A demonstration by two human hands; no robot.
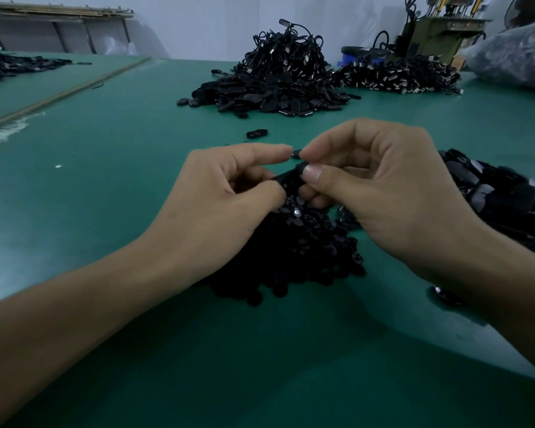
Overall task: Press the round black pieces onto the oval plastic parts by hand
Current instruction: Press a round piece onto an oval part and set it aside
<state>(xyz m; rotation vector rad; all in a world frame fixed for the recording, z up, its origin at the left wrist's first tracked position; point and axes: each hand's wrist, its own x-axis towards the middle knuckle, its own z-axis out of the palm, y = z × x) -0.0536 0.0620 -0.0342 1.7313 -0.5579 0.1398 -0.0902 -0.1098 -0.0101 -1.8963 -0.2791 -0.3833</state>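
Left hand [217, 205] and right hand [393, 205] both pinch one oval part [291, 176] above round pieces [306, 251] piled on desk [105, 180]; right thumb on its end.

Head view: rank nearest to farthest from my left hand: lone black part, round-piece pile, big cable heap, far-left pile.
1. Round-piece pile, under the left hand, which grips a black piece.
2. Lone black part, just ahead on the mat.
3. Big cable heap, centre, farther back.
4. Far-left pile, back left corner.
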